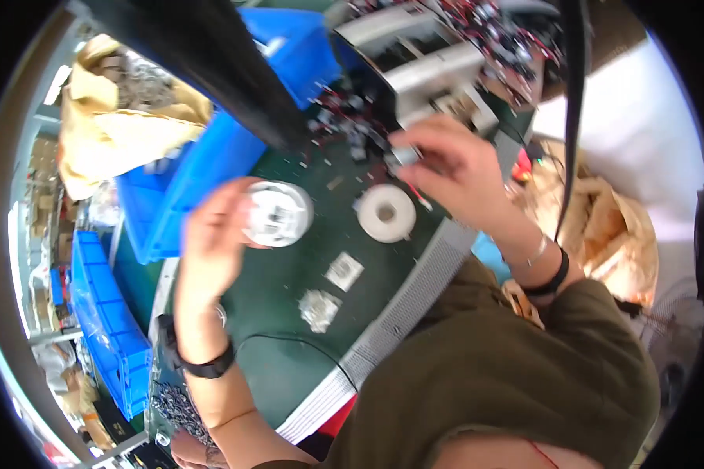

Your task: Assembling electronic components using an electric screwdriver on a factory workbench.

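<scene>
My left hand (pixel 220 227) is closed on the edge of a round white plastic housing (pixel 280 214) and holds it above the green table. Between the fingertips of my right hand (pixel 454 168) is a small silvery motor (pixel 404 155) with red wire hanging from it. Below that hand lies a white disc (pixel 387 213) with a grey centre hole. Nearer to me on the table are a small white square piece (pixel 344 271) and a crumpled see-through piece (pixel 319 310). Motion blurs both hands, and the housing's far side is hidden.
A pile of small wired motors (pixel 356 125) lies beyond my hands, beside a metal box (pixel 422 66). Blue bins (pixel 203 187) and a yellowish sack (pixel 125 133) stand left. A dark post (pixel 211 62) crosses above. Another person's hand (pixel 189 451) shows at lower left. A black cable (pixel 289 337) crosses the table.
</scene>
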A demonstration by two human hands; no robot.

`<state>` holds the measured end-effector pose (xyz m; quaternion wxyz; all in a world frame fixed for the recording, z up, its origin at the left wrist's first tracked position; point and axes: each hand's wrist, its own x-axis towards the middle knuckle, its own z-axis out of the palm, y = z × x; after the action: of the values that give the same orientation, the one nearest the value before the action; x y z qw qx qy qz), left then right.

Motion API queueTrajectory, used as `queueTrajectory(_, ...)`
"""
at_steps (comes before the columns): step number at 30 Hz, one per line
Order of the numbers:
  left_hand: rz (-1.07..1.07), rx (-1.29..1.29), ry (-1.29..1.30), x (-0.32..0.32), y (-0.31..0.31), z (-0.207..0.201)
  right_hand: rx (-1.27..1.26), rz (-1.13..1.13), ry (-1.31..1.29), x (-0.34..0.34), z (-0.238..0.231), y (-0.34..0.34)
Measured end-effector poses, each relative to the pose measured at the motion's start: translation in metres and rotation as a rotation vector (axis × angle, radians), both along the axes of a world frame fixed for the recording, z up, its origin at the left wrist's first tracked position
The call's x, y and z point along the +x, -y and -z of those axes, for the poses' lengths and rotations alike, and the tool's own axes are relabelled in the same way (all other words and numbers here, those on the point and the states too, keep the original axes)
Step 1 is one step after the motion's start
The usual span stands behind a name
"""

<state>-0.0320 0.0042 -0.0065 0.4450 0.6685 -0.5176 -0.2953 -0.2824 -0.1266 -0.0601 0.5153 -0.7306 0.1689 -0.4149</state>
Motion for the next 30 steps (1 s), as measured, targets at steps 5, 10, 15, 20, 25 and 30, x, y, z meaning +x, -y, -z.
queueTrajectory(5, 0.036, 0.153, 0.11, -0.086, 0.019, 0.052, -0.024, -0.051, 0.013, -0.003, 0.002, -0.005)
queueTrajectory(10, 0.013, -0.122, 0.366, -0.085, 0.01, 0.068, 0.209, -0.075, -0.049, -0.024, 0.008, -0.015)
queueTrajectory(15, 0.172, -0.325, 0.499, -0.094, 0.011, 0.093, -0.001, -0.139, -0.205, -0.013, 0.011, -0.009)
queueTrajectory(20, 0.084, -0.311, 0.168, -0.099, 0.013, 0.103, -0.456, -0.22, -0.464, 0.005, 0.001, -0.003)
queueTrajectory(25, 0.103, -0.311, 0.125, -0.093, 0.017, 0.11, -0.751, -0.247, -0.57, 0.011, -0.003, -0.003)
queueTrajectory(30, 0.132, -0.351, 0.192, -0.092, 0.022, 0.103, -0.904, -0.281, -0.855, 0.017, -0.018, -0.003)
